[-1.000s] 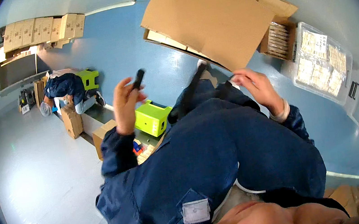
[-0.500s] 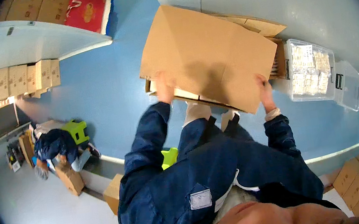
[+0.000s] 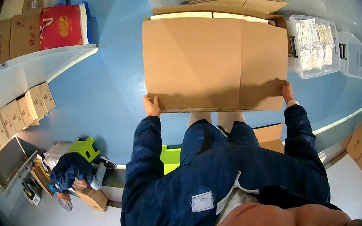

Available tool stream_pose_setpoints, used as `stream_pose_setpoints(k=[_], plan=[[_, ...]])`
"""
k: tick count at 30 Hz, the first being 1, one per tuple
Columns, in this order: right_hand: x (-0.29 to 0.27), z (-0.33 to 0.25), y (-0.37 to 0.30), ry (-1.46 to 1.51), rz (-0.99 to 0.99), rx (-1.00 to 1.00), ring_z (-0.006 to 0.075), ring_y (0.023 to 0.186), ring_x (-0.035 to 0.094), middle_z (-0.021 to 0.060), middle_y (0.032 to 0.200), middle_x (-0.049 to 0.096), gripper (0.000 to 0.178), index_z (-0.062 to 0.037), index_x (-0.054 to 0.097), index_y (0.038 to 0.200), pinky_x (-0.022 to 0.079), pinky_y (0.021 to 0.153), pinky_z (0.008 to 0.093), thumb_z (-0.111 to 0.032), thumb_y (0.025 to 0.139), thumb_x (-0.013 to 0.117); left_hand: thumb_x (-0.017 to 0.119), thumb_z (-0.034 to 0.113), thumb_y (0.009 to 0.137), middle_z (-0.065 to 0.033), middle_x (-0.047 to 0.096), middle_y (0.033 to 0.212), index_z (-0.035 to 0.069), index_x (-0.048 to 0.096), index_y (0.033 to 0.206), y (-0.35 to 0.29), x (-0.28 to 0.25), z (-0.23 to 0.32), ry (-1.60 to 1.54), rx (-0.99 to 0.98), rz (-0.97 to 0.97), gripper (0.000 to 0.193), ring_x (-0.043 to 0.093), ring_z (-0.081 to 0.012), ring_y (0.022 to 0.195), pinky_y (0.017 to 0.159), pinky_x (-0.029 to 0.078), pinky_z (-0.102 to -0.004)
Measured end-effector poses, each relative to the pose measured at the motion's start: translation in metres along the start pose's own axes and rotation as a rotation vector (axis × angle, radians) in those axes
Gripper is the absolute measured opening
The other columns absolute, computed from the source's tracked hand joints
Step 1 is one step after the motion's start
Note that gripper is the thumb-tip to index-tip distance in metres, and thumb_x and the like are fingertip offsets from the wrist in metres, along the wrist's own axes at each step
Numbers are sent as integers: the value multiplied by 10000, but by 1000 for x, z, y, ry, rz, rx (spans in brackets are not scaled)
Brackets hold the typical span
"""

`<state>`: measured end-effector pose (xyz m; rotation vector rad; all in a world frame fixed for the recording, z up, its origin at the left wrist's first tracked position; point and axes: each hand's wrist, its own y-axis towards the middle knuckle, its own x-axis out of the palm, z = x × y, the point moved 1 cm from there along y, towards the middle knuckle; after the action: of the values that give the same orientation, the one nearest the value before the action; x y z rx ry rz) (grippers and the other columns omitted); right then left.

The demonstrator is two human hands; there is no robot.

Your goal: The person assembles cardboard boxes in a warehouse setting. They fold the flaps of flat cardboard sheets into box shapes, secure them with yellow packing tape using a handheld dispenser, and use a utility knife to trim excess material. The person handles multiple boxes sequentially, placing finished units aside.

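Note:
A wide brown cardboard sheet (image 3: 197, 60) with a crease toward its right side lies over a carton in front of me. My left hand (image 3: 152, 105) grips its near left corner, thumb on top. At the near right corner, my right hand (image 3: 287, 91) closes on the sheet's edge. Past the far edge of the sheet, pale boxes (image 3: 182, 16) show in a row inside the carton. Brown cardboard flaps (image 3: 239, 2) stand up behind them. The sheet hides most of what lies beneath.
A clear plastic bin (image 3: 316, 45) of white packets stands right of the carton. Behind me are a green stool (image 3: 171, 157) and a cardboard piece (image 3: 270, 137). At left, another person (image 3: 72, 173) bends over a carton near a second green stool (image 3: 84, 148). Boxes line the left shelves.
The sheet has turned from a slant to nearly square with the carton, uncovering pale boxes at the far edge. My hands have moved apart to its near corners.

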<state>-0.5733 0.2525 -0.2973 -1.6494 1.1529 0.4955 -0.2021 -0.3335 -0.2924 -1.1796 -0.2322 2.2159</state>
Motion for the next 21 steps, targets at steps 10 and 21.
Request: stream_pose_setpoints(k=[10, 21], plan=[[-9, -5, 12, 90, 21, -58, 448, 1001, 575, 263, 1086, 616, 285, 5, 549, 1149, 462, 877, 446, -152, 923, 478, 686, 188, 811, -223, 546, 1100, 6, 489, 1245, 9, 15, 22, 243, 9, 150, 510, 509, -368, 1041, 915, 423, -444], [-53, -111, 56, 68, 146, -620, 414, 1224, 443, 255, 1297, 502, 403, -5, 486, 1281, 368, 1036, 426, -50, 881, 506, 687, 219, 793, -240, 375, 1395, 30, 351, 1386, 41, 28, 110, 487, 423, 269, 707, 348, -397, 1295, 1069, 279, -504]])
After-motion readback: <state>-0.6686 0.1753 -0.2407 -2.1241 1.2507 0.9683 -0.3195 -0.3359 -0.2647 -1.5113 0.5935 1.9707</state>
